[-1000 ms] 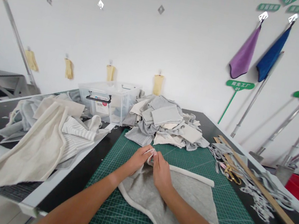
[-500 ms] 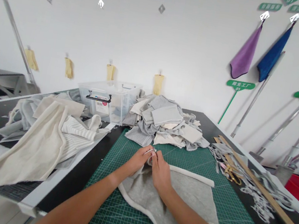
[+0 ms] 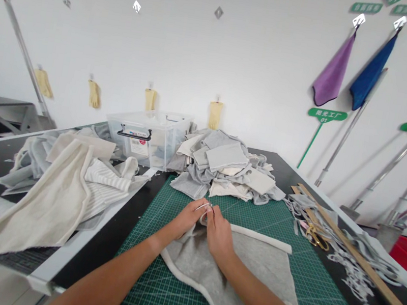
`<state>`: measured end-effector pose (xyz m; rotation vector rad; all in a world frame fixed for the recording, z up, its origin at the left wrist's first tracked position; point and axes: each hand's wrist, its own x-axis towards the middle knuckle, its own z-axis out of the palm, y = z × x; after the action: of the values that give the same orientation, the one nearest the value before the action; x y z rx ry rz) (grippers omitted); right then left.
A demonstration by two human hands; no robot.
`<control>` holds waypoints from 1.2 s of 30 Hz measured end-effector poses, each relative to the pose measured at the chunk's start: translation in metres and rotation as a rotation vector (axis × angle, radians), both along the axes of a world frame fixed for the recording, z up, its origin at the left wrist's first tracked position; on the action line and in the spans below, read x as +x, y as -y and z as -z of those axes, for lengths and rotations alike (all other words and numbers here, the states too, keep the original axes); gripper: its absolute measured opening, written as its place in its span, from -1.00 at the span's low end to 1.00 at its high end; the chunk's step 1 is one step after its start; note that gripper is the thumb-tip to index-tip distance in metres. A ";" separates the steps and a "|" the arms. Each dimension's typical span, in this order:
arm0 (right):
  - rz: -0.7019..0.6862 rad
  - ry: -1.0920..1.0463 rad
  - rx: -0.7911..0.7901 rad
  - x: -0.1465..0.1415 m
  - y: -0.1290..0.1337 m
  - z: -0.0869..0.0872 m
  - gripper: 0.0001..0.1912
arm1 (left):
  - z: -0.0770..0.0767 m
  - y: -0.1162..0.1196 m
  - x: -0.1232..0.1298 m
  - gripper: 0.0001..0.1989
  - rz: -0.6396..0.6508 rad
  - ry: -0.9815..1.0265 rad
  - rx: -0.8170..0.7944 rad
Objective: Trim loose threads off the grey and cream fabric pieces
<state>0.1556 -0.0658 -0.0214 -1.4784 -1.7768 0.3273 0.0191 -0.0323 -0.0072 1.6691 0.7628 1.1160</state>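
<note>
A grey piece of fabric (image 3: 255,264) with thick, pale rolled edges lies over the green cutting mat (image 3: 153,227). Its upper left corner is bunched up between my two hands. My left hand (image 3: 190,218) is closed on that edge from the left, fingers bent at the tip of the bunch. From the right, my right hand (image 3: 219,231) pinches the same spot, thumb and fingers pressed together. The hands meet there, almost touching. Something small and shiny shows between the fingertips, too small to name. The rest of the cloth spreads flat beneath my right forearm.
Behind the mat rises a heap of grey and cream cloth pieces (image 3: 225,158), beside a clear plastic box (image 3: 166,141). More fabric (image 3: 45,199) is piled at left. Along the right lie a wooden strip (image 3: 371,266), gold-handled scissors (image 3: 317,238) and pale scraps (image 3: 355,282).
Almost nothing differs. Both hands keep their grip on the bunched corner, and the view has shifted very slightly.
</note>
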 end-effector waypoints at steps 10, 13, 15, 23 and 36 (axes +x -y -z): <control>0.000 -0.161 -0.048 -0.006 0.006 -0.003 -0.62 | 0.000 -0.008 -0.002 -0.75 -0.053 0.026 -0.004; -0.002 -0.181 -0.059 -0.007 0.007 -0.003 -0.61 | 0.002 -0.008 -0.003 -0.74 -0.058 0.007 -0.003; -0.005 -0.189 -0.058 -0.007 0.007 -0.003 -0.61 | 0.004 -0.007 -0.002 -0.74 -0.050 -0.002 -0.006; 0.004 -0.109 -0.033 -0.006 0.005 -0.001 -0.61 | 0.005 -0.004 0.000 -0.76 -0.022 0.033 -0.022; -0.021 -0.248 -0.019 -0.001 0.003 -0.003 -0.61 | 0.001 -0.003 0.001 -0.70 -0.027 0.022 0.016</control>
<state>0.1543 -0.0684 -0.0185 -1.3688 -1.5952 0.5169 0.0202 -0.0297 -0.0086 1.6611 0.7664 1.1605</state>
